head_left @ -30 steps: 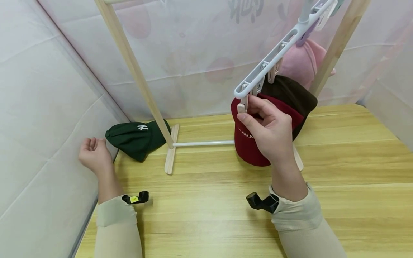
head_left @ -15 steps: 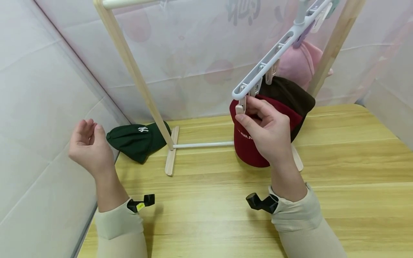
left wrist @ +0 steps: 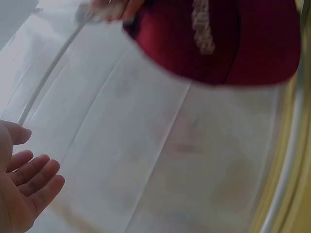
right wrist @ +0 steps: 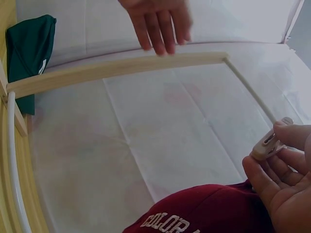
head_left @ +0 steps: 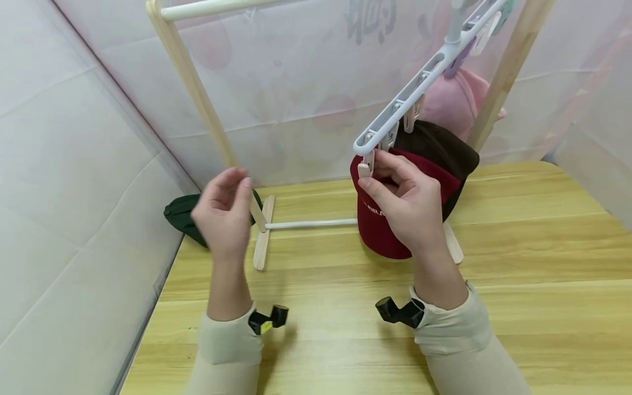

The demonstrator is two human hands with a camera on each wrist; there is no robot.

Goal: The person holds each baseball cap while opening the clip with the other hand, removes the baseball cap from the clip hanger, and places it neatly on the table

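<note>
Pinching clip, right hand; left hand empty.

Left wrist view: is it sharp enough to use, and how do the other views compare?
Left wrist view: red cap smeared by motion blur. Head view: left hand slightly blurred, right hand and clip crisp, lighting even. Right wrist view: mostly sharp, rack bar bowed by the lens.

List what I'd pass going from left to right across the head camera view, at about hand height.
Green cap → left hand → foot of the wooden rack → white bar → red cap → right hand pinching the clip → brown cap
</note>
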